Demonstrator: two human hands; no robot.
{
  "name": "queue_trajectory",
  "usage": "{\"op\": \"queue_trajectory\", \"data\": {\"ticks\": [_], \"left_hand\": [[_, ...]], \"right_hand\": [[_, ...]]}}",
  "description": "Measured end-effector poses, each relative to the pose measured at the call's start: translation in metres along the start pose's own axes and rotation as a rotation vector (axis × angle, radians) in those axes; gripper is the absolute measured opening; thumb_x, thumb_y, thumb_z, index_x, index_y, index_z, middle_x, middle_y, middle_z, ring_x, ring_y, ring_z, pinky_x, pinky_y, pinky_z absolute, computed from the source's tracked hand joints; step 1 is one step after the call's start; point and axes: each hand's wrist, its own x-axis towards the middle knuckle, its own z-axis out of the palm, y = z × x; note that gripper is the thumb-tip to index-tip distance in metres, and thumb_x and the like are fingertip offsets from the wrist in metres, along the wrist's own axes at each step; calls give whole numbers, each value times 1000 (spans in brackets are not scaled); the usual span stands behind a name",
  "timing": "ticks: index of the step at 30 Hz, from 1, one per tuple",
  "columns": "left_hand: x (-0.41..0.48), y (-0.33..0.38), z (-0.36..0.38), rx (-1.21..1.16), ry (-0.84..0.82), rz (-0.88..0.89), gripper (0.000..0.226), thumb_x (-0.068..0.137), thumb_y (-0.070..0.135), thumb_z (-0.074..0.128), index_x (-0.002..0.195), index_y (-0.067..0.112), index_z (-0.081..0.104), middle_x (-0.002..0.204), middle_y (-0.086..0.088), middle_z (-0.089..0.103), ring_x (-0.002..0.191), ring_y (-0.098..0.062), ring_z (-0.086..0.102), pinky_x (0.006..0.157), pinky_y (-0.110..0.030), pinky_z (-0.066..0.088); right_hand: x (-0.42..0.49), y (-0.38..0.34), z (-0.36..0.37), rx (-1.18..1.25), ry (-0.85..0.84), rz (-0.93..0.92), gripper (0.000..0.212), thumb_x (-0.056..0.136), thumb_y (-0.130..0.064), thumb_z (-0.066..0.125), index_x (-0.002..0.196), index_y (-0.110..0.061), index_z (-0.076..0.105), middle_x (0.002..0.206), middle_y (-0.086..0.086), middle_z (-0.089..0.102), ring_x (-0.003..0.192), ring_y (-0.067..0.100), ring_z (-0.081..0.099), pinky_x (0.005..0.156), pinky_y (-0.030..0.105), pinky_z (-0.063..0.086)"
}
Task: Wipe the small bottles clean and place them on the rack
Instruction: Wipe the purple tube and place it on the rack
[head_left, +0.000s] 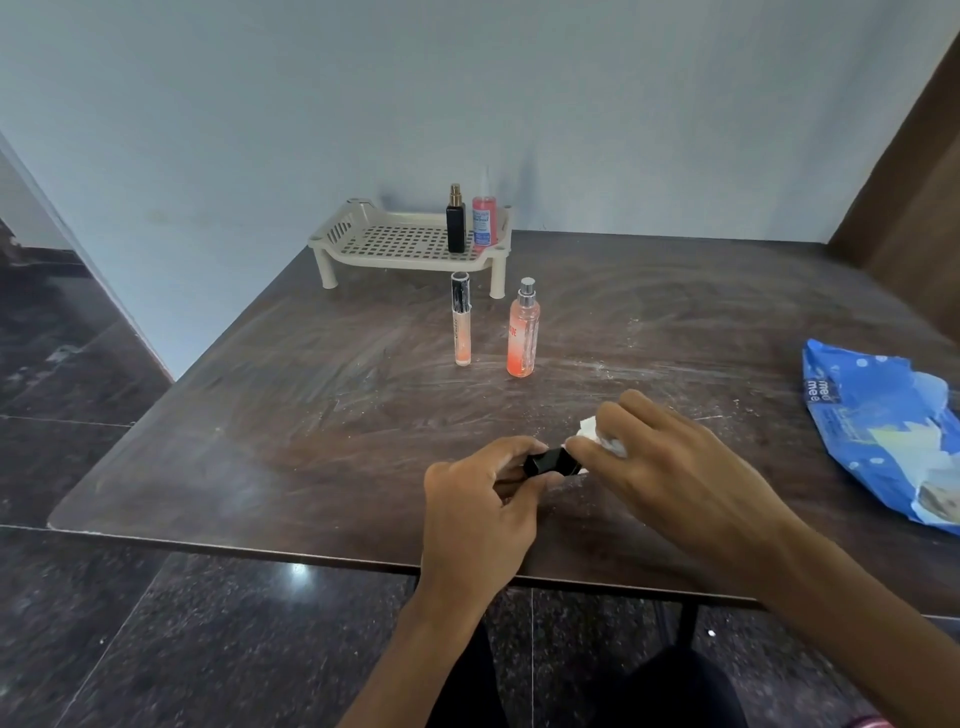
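My left hand (480, 499) grips a small black bottle (550, 462) lying sideways just above the table's front part. My right hand (670, 467) pinches a white wipe (597, 436) against the bottle's right end. Farther back stand a slim clear bottle with a black cap (461, 319) and a pink spray bottle (522, 332), both upright on the table. On the beige perforated rack (395, 241) at the back stand a black bottle with a gold top (455, 221) and a pink labelled bottle (483, 218).
A blue pack of wipes (878, 431) lies at the table's right edge. The dark wooden table (291, 415) shows white smears and crumbs. A pale wall runs behind the rack; a dark tiled floor lies to the left and in front.
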Motion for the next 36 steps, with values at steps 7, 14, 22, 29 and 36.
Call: {"op": "queue_trajectory", "data": {"ticks": [7, 14, 22, 29, 36], "left_hand": [[2, 0, -2, -19, -14, -45, 24, 74, 9, 87, 95, 18, 78, 81, 22, 73, 76, 9, 72, 78, -14, 57], [4, 0, -2, -31, -10, -62, 24, 73, 7, 87, 92, 20, 77, 79, 25, 71, 77, 8, 72, 77, -11, 56], [4, 2, -4, -52, -42, -79, 26, 73, 4, 86, 91, 21, 77, 82, 20, 75, 78, 6, 73, 76, -10, 55], [2, 4, -3, 17, -33, -72, 27, 75, 4, 84, 94, 22, 77, 78, 31, 70, 80, 12, 70, 79, -10, 54], [1, 4, -4, 24, -46, -97, 29, 75, 7, 85, 94, 27, 77, 80, 28, 74, 81, 10, 71, 86, -22, 57]], "right_hand": [[-15, -10, 0, 21, -63, -85, 16, 80, -8, 59, 93, -14, 67, 87, 1, 48, 82, 18, 40, 65, 30, 42], [-30, -10, -13, 228, 283, 274, 24, 85, -7, 63, 106, -12, 74, 75, 2, 50, 63, 16, 44, 51, 28, 44], [-23, -10, 14, 510, 301, 829, 16, 90, -17, 63, 103, -17, 72, 87, -9, 66, 76, 1, 55, 73, 0, 36], [5, -50, 23, 505, 275, 851, 15, 91, -16, 63, 100, -12, 73, 85, -3, 56, 70, 10, 53, 60, 17, 46], [1, -41, 26, 553, 283, 817, 16, 89, -19, 64, 99, -12, 74, 81, -4, 53, 62, 5, 50, 54, 9, 41]]}}
